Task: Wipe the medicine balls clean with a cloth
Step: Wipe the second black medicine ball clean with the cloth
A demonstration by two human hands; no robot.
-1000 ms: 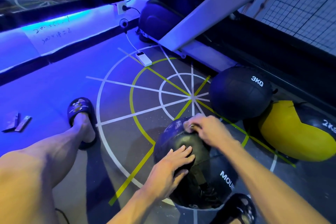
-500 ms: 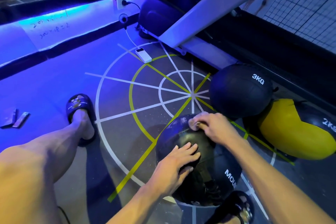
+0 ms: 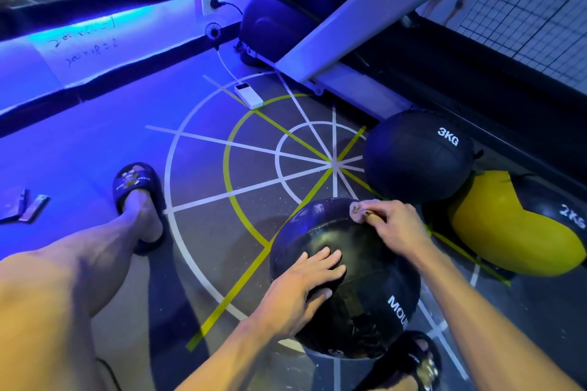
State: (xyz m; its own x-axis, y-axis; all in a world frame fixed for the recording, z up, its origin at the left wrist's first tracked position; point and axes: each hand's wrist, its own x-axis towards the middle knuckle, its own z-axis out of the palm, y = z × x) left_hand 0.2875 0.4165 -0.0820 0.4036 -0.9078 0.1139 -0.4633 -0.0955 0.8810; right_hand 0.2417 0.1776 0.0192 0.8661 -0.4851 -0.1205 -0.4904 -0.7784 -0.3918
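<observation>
While the left hand (image 3: 305,282) lies flat, fingers straight, on the near face of the black medicine ball (image 3: 344,279), the right hand (image 3: 392,225) has slid its bunched cloth (image 3: 357,211) from the crown toward the far-right edge — so the top looks wiped, the sides not yet. Right fingers pinch the cloth against the ball. Beyond that ball: the 3KG ball (image 3: 416,155) and yellow 2KG ball (image 3: 514,225), untouched.
</observation>
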